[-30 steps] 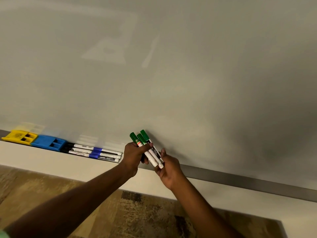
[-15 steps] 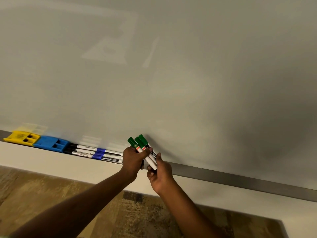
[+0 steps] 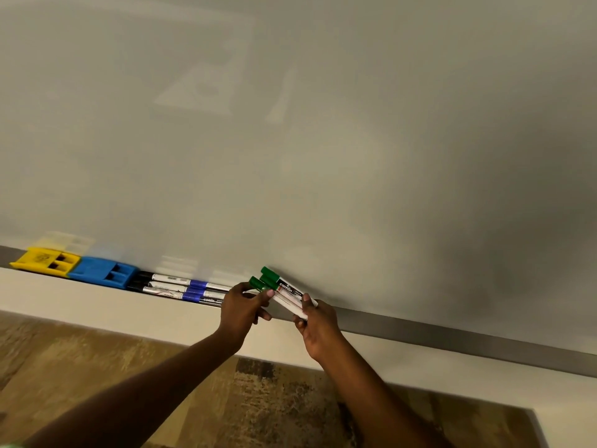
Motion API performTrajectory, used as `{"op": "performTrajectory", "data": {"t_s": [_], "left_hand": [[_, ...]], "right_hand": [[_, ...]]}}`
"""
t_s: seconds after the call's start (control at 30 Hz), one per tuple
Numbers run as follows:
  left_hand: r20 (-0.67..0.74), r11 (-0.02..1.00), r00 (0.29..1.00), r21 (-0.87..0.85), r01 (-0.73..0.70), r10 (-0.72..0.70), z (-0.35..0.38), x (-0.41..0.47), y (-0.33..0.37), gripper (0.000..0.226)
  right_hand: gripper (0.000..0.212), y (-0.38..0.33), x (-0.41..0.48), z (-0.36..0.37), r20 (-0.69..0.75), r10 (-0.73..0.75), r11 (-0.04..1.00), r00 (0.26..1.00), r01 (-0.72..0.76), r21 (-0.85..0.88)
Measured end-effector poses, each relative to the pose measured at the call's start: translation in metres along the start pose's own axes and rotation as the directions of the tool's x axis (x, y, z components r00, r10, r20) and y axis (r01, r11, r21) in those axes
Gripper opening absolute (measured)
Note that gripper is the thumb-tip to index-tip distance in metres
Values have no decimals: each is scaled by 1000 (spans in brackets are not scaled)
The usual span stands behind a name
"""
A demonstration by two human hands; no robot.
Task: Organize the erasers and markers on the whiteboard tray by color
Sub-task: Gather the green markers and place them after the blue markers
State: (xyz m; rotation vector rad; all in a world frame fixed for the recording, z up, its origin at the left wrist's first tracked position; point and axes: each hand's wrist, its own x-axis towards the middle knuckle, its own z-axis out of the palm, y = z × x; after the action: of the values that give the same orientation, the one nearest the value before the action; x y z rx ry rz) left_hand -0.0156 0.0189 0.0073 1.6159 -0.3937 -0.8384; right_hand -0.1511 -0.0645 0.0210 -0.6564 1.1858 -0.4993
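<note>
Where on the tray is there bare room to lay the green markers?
The tray is bare from the right hand rightward. The left end is crowded: yellow eraser, blue eraser and blue markers lie side by side. Both hands hold the green markers.

I saw the grey whiteboard tray (image 3: pixel 452 334) run along the board's lower edge. At its far left lay a yellow eraser (image 3: pixel 47 259), a blue eraser (image 3: pixel 101 272) touching its right side, then three blue markers (image 3: pixel 181 287) side by side.
</note>
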Motion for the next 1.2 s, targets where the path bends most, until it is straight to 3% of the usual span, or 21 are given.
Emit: {"op": "performTrajectory", "data": {"t_s": [0.27, 0.47, 0.53, 0.63, 0.7, 0.9, 1.2], "left_hand": [[-65, 956, 993, 284, -75, 97, -52, 34, -9, 43], [196, 698, 961, 661, -275, 194, -62, 47, -26, 33], [295, 616, 925, 691, -379, 238, -61, 49, -30, 30], [476, 394, 808, 708, -587, 347, -62, 53, -34, 30], [565, 273, 764, 717, -642, 312, -61, 54, -38, 39], [670, 60, 740, 737, -673, 60, -53, 60, -53, 59], [709, -136, 697, 704, -697, 107, -53, 62, -64, 62]], "right_hand": [[24, 10, 43, -1, -75, -160, 908, 984, 118, -401], [24, 18, 62, 5, -86, -101, 903, 991, 56, -426], [23, 20, 66, 9, -91, -62, 922, 994, 22, -387], [13, 19, 70, 15, -111, -1, 942, 994, -36, -334], [7, 16, 73, 19, -132, 51, 945, 990, -90, -313], [9, 9, 78, 29, -84, 133, 922, 987, -155, -355], [11, 17, 76, 38, -152, 60, 921, 987, -113, -372]]}}
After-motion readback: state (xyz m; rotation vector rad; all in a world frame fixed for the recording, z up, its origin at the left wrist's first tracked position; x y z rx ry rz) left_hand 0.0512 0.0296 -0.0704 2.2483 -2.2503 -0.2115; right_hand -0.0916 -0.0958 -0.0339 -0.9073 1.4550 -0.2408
